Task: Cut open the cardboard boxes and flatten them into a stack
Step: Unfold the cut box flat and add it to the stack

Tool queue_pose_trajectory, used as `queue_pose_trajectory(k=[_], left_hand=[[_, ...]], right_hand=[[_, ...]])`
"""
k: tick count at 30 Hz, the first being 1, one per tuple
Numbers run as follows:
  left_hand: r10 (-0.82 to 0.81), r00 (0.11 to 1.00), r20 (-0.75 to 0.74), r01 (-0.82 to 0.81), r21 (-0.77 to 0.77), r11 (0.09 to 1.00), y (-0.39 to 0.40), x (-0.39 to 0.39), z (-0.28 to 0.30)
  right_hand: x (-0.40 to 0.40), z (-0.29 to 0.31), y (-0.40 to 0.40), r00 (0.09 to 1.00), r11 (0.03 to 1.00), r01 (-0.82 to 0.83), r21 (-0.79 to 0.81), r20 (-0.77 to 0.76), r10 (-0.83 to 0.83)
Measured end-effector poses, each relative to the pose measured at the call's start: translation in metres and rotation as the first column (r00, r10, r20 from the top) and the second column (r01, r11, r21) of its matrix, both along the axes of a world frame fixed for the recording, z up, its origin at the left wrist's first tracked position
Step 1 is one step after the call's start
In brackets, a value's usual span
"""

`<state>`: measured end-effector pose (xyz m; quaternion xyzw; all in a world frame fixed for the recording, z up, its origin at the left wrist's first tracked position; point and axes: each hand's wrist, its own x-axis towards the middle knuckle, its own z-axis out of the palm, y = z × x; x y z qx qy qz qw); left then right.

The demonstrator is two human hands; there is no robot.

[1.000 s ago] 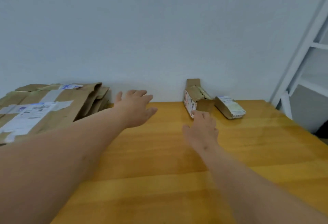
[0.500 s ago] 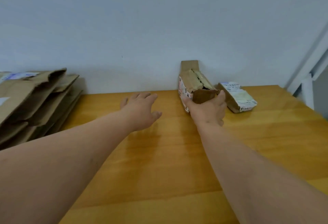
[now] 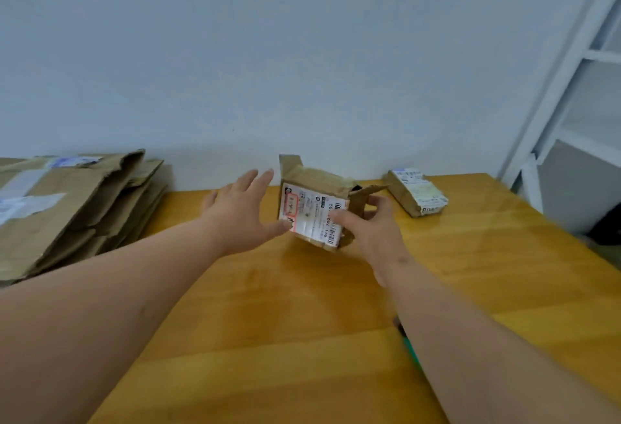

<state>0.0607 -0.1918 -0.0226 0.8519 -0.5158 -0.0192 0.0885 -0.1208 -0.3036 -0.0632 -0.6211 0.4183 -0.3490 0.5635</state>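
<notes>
A plain pale grey-white wall (image 3: 302, 54) is seen behind a wooden table (image 3: 302, 306) of warm yellow-brown, whose top is lit evenly and softly. At the right, a white shelf frame (image 3: 564, 80) is set against the wall, with a dark area below it.

A small brown cardboard box with a white printed shipping label (image 3: 314, 213) sits tilted at the middle of the far side of the desk, label facing near, its top flaps open and one flap standing up at the far left corner. To its right lies a smaller sealed brown cardboard parcel (image 3: 417, 195). At far left rests a stack of flattened brown cardboard boxes (image 3: 72, 207), taped and labelled.
</notes>
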Motion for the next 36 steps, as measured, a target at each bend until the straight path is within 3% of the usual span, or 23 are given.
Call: queue_pose_trajectory(k=[3, 5, 10, 16, 18, 21, 25, 33, 36], left_hand=[[-0.041, 0.997, 0.068, 0.043, -0.035, 0.998, 0.031, -0.013, 0.023], [-0.082, 0.993, 0.081, 0.08, 0.021, 0.997, 0.05, -0.023, 0.037], [-0.062, 0.953, -0.298, 0.13, 0.213, 0.968, 0.096, -0.05, 0.051], [-0.052, 0.925, -0.375, 0.121, 0.163, 0.979, 0.136, -0.066, 0.048], [-0.083, 0.932, -0.354, 0.108, 0.053, 0.993, 0.145, -0.07, 0.049], [-0.131, 0.975, -0.18, 0.123, -0.054, 0.991, 0.156, -0.081, 0.051], [-0.185, 0.983, 0.012, 0.185, -0.023, 0.982, 0.165, -0.097, 0.05], [-0.216, 0.975, 0.043, 0.202, 0.222, 0.954, 0.173, -0.094, 0.041], [-0.147, 0.973, -0.176, 0.173, 0.139, 0.975, 0.173, -0.092, 0.04]], right_hand=[[-0.024, 0.02, 0.029, 0.975, 0.972, -0.222, 0.082, -0.016, 0.224], [-0.035, 0.031, 0.048, 0.941, 0.939, -0.327, 0.108, -0.055, 0.334], [-0.053, 0.033, 0.088, 0.92, 0.908, -0.375, 0.187, -0.043, 0.389], [-0.067, 0.025, 0.124, 0.915, 0.885, -0.396, 0.244, 0.018, 0.404], [-0.07, 0.022, 0.132, 0.913, 0.88, -0.4, 0.257, 0.033, 0.406], [-0.077, 0.019, 0.139, 0.914, 0.872, -0.4, 0.282, 0.051, 0.402], [-0.086, 0.017, 0.145, 0.912, 0.878, -0.396, 0.268, 0.003, 0.41], [-0.095, 0.011, 0.154, 0.92, 0.884, -0.379, 0.274, 0.012, 0.391], [-0.094, 0.009, 0.155, 0.927, 0.893, -0.364, 0.267, 0.011, 0.375]])
